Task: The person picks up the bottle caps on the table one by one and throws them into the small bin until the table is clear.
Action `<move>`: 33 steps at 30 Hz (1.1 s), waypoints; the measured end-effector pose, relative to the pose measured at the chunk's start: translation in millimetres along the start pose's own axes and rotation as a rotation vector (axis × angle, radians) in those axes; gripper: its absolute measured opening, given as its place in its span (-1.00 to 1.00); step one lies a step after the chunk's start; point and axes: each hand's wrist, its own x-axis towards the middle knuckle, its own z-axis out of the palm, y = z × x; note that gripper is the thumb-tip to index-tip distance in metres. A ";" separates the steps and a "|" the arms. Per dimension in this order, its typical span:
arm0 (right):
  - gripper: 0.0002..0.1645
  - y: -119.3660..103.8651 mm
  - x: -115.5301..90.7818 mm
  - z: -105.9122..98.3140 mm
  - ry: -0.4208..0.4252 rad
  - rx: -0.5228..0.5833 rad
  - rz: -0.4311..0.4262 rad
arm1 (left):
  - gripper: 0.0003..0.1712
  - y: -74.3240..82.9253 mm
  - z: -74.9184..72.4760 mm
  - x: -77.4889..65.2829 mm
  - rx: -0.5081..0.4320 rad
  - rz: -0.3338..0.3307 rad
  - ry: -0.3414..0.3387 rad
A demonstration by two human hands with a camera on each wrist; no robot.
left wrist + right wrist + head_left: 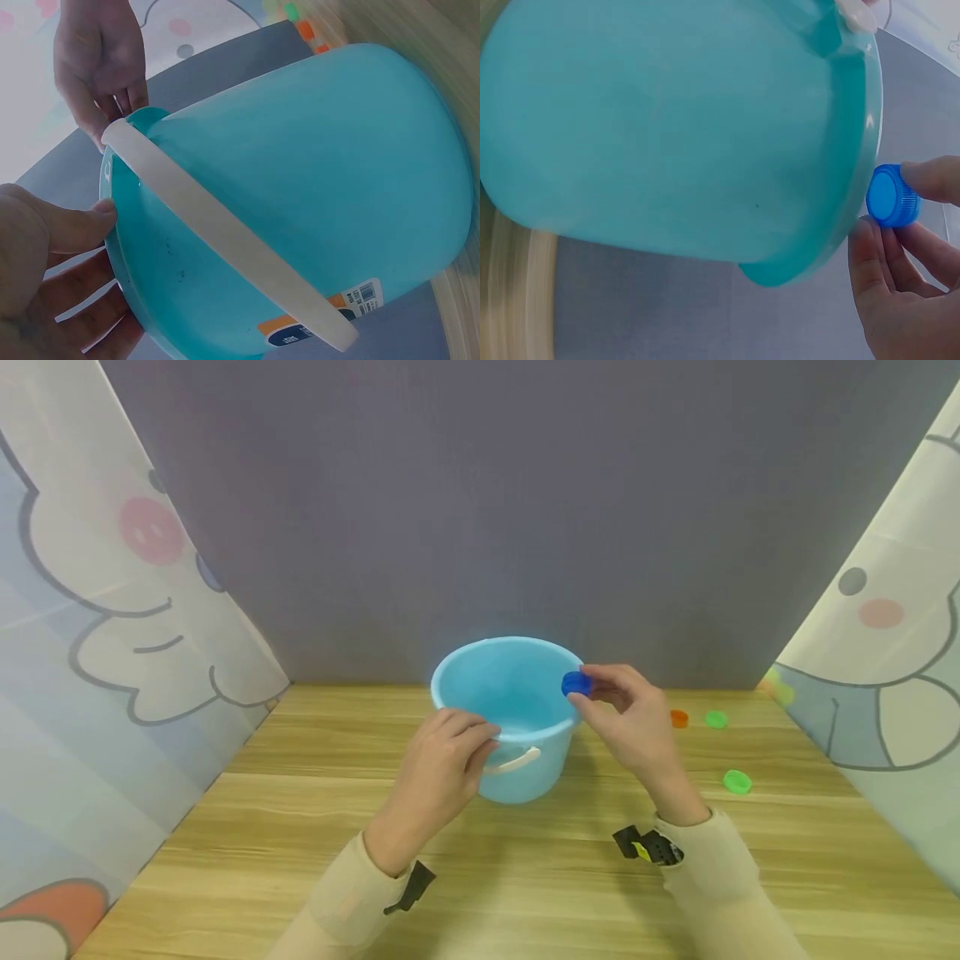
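A light-blue plastic bucket (551, 764) stands upright on the wooden table, its white handle (225, 232) hanging down the near side. My left hand (438, 764) grips the bucket's near-left rim, with the thumb outside and the fingers over the inner side. Between thumb and fingers, my right hand (637, 727) pinches a blue bottle cap (576, 684) at the right rim. The right wrist view has the ridged cap (892, 196) just beside the bucket's edge. In the head view, the visible part of the bucket's inside shows no objects; the near part is hidden.
Right of the bucket lie an orange cap (678, 718), a green cap (716, 719) and a nearer green cap (738, 782) on the table (300, 810). A grey panel (480, 510) rises behind, with cartoon-printed sheets (67, 693) at both sides.
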 end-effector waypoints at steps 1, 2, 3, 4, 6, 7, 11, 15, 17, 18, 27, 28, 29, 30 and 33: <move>-0.61 0.1 -0.2 1.6 -0.002 0.001 -0.007 | -0.83 0.0 0.0 0.0 0.000 0.000 -0.001; -0.62 0.1 -0.5 3.1 -0.003 0.001 -0.012 | -0.83 0.0 0.0 -0.1 0.000 0.000 -0.001; -0.62 -0.1 -0.7 4.5 -0.003 0.000 -0.019 | -0.83 -0.1 0.1 -0.2 -0.001 0.001 -0.002; -0.62 -0.3 -0.9 5.7 -0.004 -0.001 -0.022 | -0.84 0.0 0.0 -0.2 -0.002 0.000 -0.002; -0.62 -0.6 -1.2 7.4 -0.004 -0.001 -0.023 | -0.84 0.0 0.0 -0.3 -0.005 -0.001 -0.004; -0.62 -0.9 -1.4 7.9 -0.004 -0.001 -0.022 | -0.84 0.0 0.0 -0.3 -0.006 -0.002 -0.004; -0.61 -1.1 -1.7 8.9 -0.011 -0.003 -0.014 | -0.84 -0.3 -0.1 -0.8 -0.009 -0.005 -0.006; -0.61 -0.5 -1.9 8.6 -0.021 -0.009 -0.009 | -0.84 -0.6 -0.2 -0.8 -0.006 -0.004 -0.005; -0.61 -0.1 -2.0 8.1 -0.022 -0.013 -0.011 | -0.84 -0.6 -0.2 -0.7 -0.004 -0.002 -0.004; -0.61 0.1 -2.0 7.8 -0.022 -0.016 -0.013 | -0.84 -0.6 -0.2 -0.6 -0.004 -0.001 -0.004; -0.61 0.6 -2.1 6.8 -0.014 -0.025 -0.012 | -0.84 -1.0 0.6 -1.4 0.006 0.004 0.001; -0.61 0.7 -2.0 7.0 -0.011 -0.020 -0.013 | -0.84 -1.1 0.6 -1.5 0.007 0.004 0.002; -0.61 0.8 -1.9 7.2 -0.007 -0.015 -0.015 | -0.84 -1.0 0.5 -1.3 0.006 0.004 0.001; -0.61 0.8 -1.8 7.5 -0.003 -0.012 -0.018 | -0.84 -0.9 0.3 -1.1 0.005 0.004 0.001; -0.60 0.9 -2.0 7.8 0.010 0.001 -0.024 | -0.84 -0.8 0.8 -1.2 0.005 0.005 0.000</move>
